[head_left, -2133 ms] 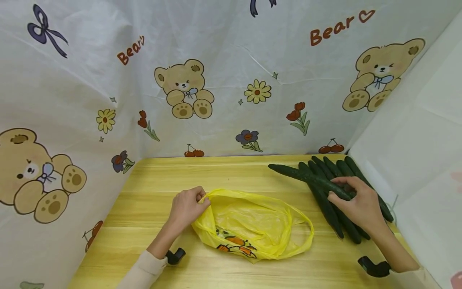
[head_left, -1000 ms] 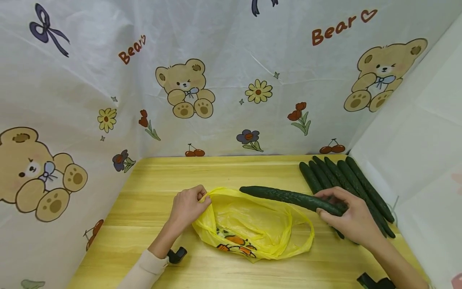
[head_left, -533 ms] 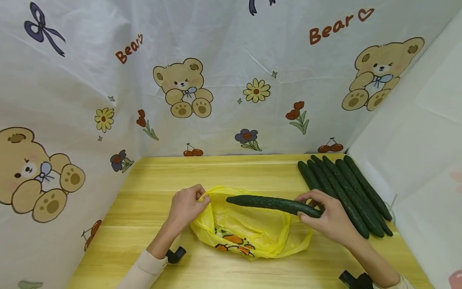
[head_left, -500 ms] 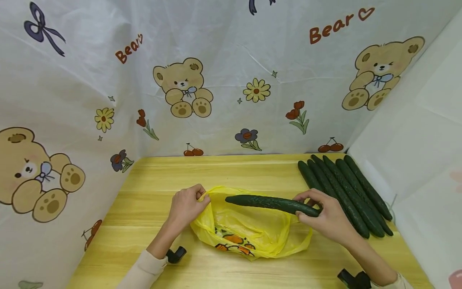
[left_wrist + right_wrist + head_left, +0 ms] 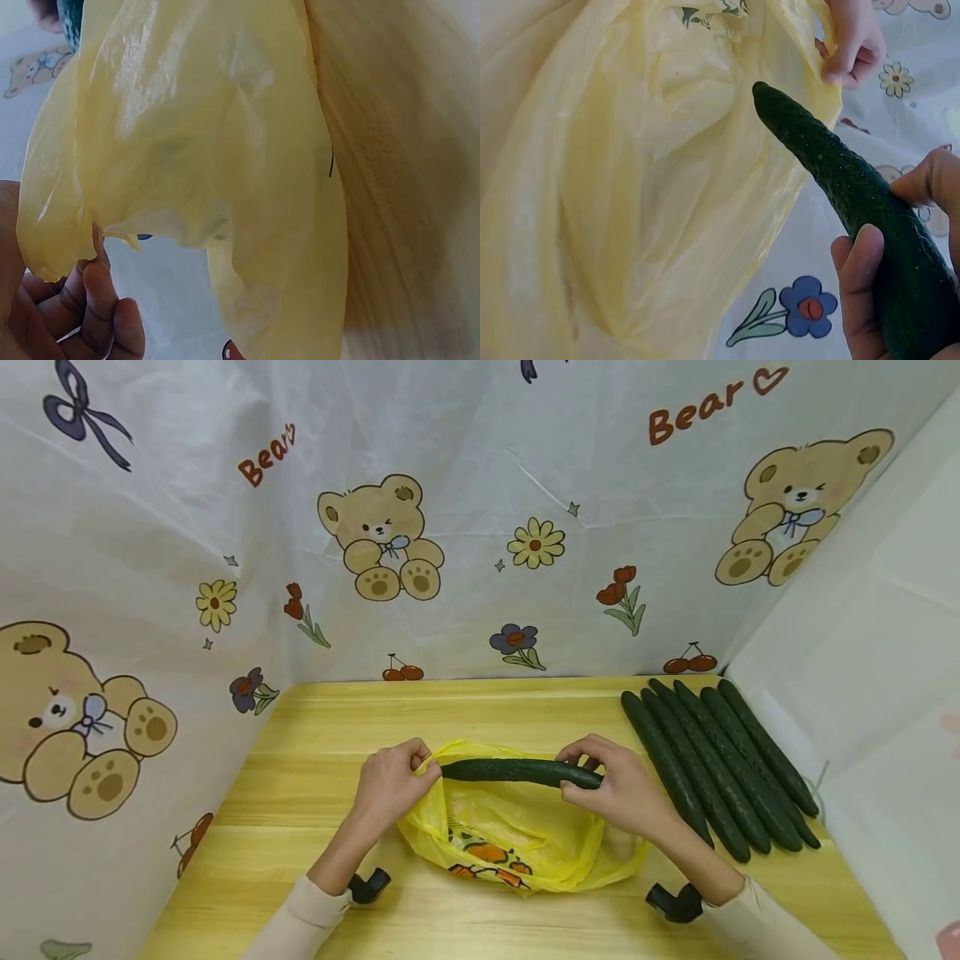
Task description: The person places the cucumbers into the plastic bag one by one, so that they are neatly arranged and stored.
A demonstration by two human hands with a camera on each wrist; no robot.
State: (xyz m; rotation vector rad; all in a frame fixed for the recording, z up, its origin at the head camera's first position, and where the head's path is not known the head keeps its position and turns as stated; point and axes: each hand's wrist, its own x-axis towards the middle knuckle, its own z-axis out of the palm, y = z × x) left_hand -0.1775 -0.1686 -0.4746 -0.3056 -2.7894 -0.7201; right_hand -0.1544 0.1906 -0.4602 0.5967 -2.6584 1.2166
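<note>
A thin yellow plastic bag [image 5: 570, 860] with a printed orange pattern lies with its mouth spread on the wooden table. My left hand [image 5: 392, 785] pinches the bag's left rim, and the left wrist view shows the film [image 5: 225, 112] bunched between thumb and fingers. In my right hand [image 5: 618, 785] is a long dark green cucumber [image 5: 510, 770], gripped near its right end. The cucumber lies crosswise over the bag's mouth, its tip close to my left fingers. The right wrist view shows the bumpy cucumber [image 5: 832, 161] pointing toward the bag opening.
Several more cucumbers [image 5: 720, 760] lie side by side at the table's right. Behind the wooden table [image 5: 337, 718] hangs a white cloth [image 5: 465, 627] printed with bears and flowers. A plain white wall [image 5: 847, 635] bounds the right side.
My right hand has lifted the cucumber off the pile and carried it left over the bag's mouth. My left hand has kept its pinch on the bag rim.
</note>
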